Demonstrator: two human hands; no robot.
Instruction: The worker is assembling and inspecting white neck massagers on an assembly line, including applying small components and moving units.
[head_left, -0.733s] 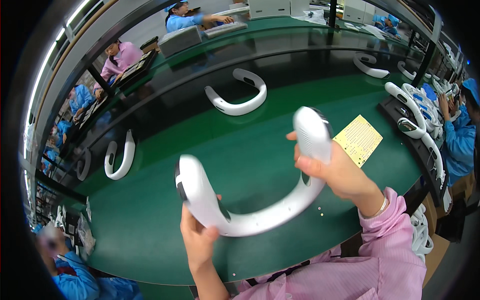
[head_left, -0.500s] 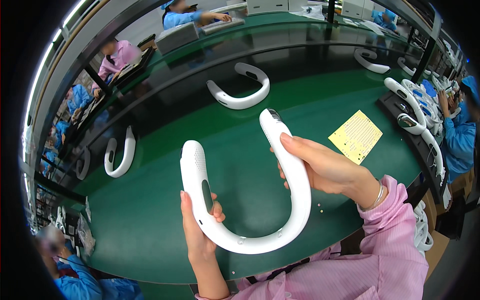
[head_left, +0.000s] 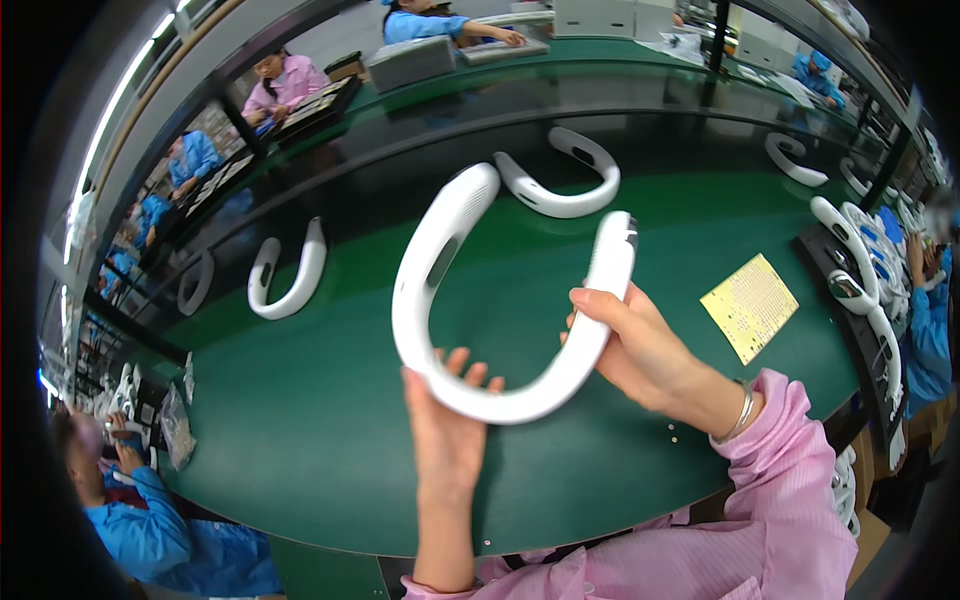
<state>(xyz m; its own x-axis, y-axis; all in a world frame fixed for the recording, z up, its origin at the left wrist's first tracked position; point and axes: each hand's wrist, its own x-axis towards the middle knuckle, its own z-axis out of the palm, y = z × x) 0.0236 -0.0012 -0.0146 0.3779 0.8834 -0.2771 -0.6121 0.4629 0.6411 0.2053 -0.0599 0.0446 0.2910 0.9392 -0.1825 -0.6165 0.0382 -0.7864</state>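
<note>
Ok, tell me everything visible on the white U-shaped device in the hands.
The white U-shaped device looks like smooth, slightly glossy plastic, a bit blurred. Its left arm shows a dark oval inset on the inner side; the right tip carries a dark patch. It is held above the green table, open end away from the wearer. The right hand grips its right arm; the left hand appears to support the lower-left curve.
</note>
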